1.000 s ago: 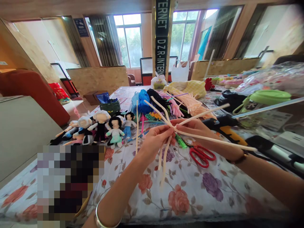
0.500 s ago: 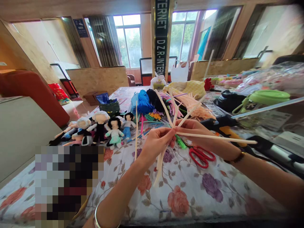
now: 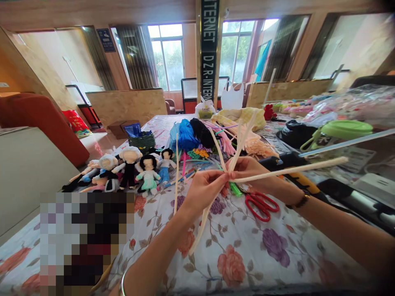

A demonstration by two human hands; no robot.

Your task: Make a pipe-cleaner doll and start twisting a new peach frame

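Cream fuzzy stems (image 3: 218,149) cross at one point between my two hands, over the flowered tablecloth. My left hand (image 3: 206,188) pinches the crossing from the left, and some stem ends hang below it. My right hand (image 3: 249,172) is closed on the same stems from the right. One long stem points out to the right, and several stand upward. Just under my right hand lie red-handled scissors (image 3: 262,205) and a small green object (image 3: 236,189). A single cream stem (image 3: 177,176) stands apart, left of my left hand.
Small dolls (image 3: 148,172) sit at the left, by a dark green basket (image 3: 142,141). Blue, black, pink and peach stem bundles (image 3: 188,133) lie behind my hands. A glue gun (image 3: 300,181) and green-lidded jar (image 3: 347,128) are at the right.
The long stem at the right has tilted upward at its outer end. Two upright stems have come closer together, and the hanging ends have swung left. Both hands keep their hold.
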